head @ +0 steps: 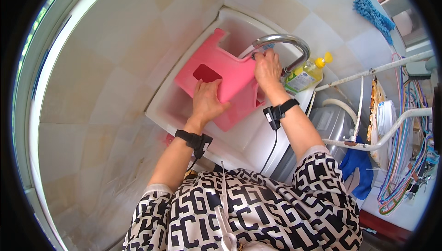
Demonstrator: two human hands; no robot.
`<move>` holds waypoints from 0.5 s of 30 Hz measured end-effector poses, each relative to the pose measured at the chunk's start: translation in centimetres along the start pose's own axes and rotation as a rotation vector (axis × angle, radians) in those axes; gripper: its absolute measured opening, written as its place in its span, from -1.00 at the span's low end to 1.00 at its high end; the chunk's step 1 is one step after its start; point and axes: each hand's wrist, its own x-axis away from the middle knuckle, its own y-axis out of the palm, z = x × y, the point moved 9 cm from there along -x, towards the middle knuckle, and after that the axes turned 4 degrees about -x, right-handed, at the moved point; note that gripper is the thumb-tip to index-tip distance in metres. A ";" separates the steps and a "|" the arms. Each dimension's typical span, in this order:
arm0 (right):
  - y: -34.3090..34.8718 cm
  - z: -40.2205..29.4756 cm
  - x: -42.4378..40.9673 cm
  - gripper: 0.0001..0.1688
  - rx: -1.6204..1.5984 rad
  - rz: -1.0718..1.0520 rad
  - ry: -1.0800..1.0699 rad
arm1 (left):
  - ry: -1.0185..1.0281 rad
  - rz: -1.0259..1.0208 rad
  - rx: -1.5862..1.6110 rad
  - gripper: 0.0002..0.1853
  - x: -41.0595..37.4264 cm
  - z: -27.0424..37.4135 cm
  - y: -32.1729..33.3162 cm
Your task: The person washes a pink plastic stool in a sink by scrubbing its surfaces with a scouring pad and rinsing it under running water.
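Observation:
A pink plastic stool point(238, 75) lies tilted in the white ceramic sink point(248, 140), with a rectangular opening in its near panel. My left hand point(208, 99) grips the panel, fingers at the opening and thumb over the edge beside it. At the stool's upper right corner, my right hand point(268, 68) has its fingers bent round a small dark object point(254, 56), too hidden to name. Just behind those fingers shows a bit of blue material point(268, 46). The curved chrome faucet point(286, 38) arches above the right hand.
A yellow-pump bottle of dish soap point(304, 75) stands on the sink's right corner. Further right are a rusty white metal rack point(376, 68), bundled clothes hangers point(404, 147) and a blue glove point(357, 171). Tiled wall point(121, 61) borders the sink's left side.

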 end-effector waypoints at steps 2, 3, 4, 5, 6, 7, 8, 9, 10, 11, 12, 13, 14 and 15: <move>0.2 -1.4 0.8 -0.77 0.064 -0.007 -0.020 | 0.006 -0.013 -0.029 -0.18 0.1 0.2 0.0; 0.4 -2.9 2.0 -0.78 0.049 -0.024 -0.068 | 0.004 -0.014 -0.028 -0.18 0.5 0.1 0.2; 0.4 -4.5 3.1 -0.79 0.032 -0.040 -0.116 | 0.006 -0.007 -0.031 -0.17 0.4 0.0 0.1; 0.4 -4.9 3.2 -0.80 0.026 -0.065 -0.120 | 0.009 0.000 -0.034 -0.17 0.4 0.0 0.0; 0.1 -5.1 3.1 -0.82 0.019 -0.090 -0.121 | 0.013 -0.011 -0.040 -0.18 0.5 0.2 0.2; 0.1 -5.4 2.9 -0.83 0.012 -0.115 -0.124 | 0.017 -0.020 -0.046 -0.18 0.8 0.6 0.5; 0.5 -5.4 2.5 -0.83 0.003 -0.096 -0.152 | 0.020 -0.030 -0.053 -0.19 1.0 0.7 0.7; 0.9 -5.8 2.0 -0.83 0.002 -0.093 -0.200 | 0.033 -0.021 -0.067 -0.18 1.0 0.9 0.7; 1.3 -6.5 1.5 -0.83 0.003 -0.093 -0.248 | 0.045 -0.012 -0.080 -0.18 0.9 1.0 0.9; 1.7 -7.0 0.9 -0.83 0.004 -0.093 -0.297 | 0.057 -0.004 -0.092 -0.17 0.9 1.2 0.9; 2.1 -7.3 0.2 -0.82 0.005 -0.101 -0.282 | 0.055 0.005 -0.083 -0.17 0.7 0.8 0.8; 2.4 -7.4 -0.6 -0.82 0.008 -0.108 -0.266 | 0.053 0.014 -0.072 -0.16 0.1 0.5 0.6; 2.6 -7.4 -1.0 -0.82 0.010 -0.116 -0.251 | 0.051 0.022 -0.062 -0.16 -0.1 0.3 0.5; 2.8 -7.2 -0.9 -0.82 -0.003 -0.123 -0.223 | 0.032 -0.005 -0.032 -0.17 -0.2 0.0 0.5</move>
